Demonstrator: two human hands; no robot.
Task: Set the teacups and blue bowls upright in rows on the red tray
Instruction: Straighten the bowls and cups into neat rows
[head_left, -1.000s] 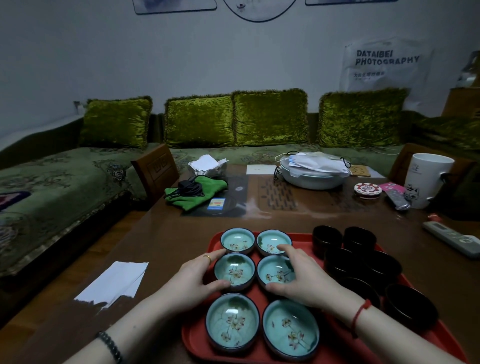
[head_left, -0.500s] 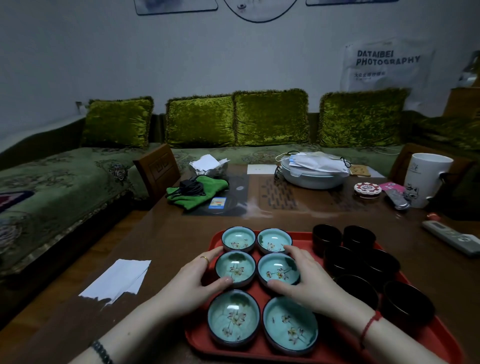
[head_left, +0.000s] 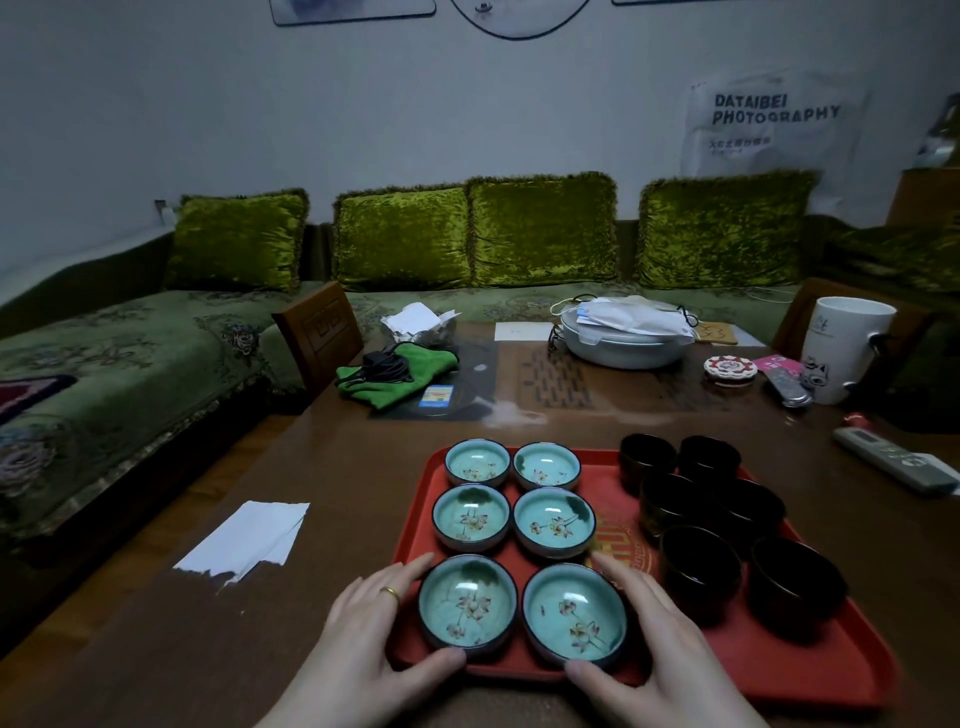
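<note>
A red tray (head_left: 779, 670) lies on the brown table in front of me. On its left half stand several blue bowls, upright, in two columns; the far pair (head_left: 477, 461), the middle pair (head_left: 471, 517) and the near pair are all in view. Several dark teacups (head_left: 700, 564) stand upright in two columns on the right half. My left hand (head_left: 358, 639) curls around the near-left blue bowl (head_left: 467, 605), thumb at its front and fingers at its left side. My right hand (head_left: 660, 649) wraps the near-right blue bowl (head_left: 574, 616) the same way.
A torn white paper (head_left: 249, 535) lies left of the tray. A remote (head_left: 896, 462) and a white mug (head_left: 841, 348) sit at the right. A green cloth (head_left: 400, 369) and a basin with masks (head_left: 623, 338) are at the back. A green sofa surrounds the table.
Both hands have drawn back toward me, from the middle pair of blue bowls to the nearest pair. The bowls and cups stand as before.
</note>
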